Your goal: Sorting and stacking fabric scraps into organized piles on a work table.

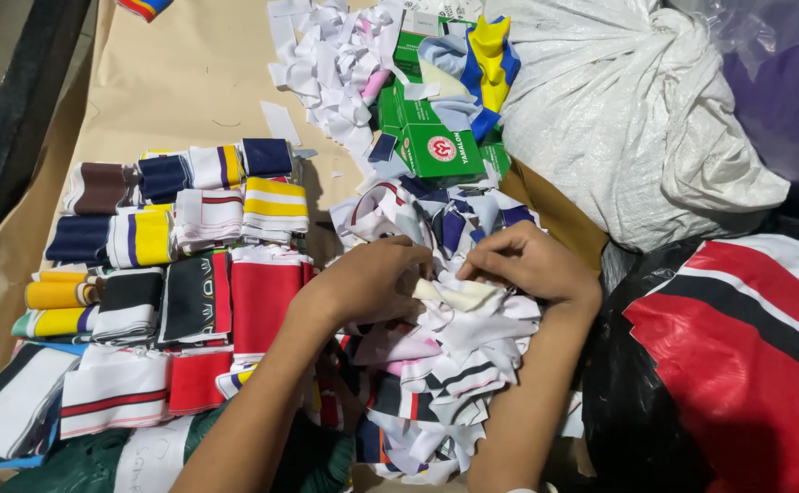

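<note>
I saw green rectangular boxes (434, 146) beyond the loose fabric heap (436, 365), where my left hand (372, 278) and right hand (529, 263) together pinched a cream fabric piece (459, 294) between closed fingers.

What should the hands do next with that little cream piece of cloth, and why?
Probably lift the cream cloth piece clear of the loose pile of scraps. Both the left hand and the right hand already pinch it, and sorted folded stacks lie just to the left, so it likely belongs there.
</note>
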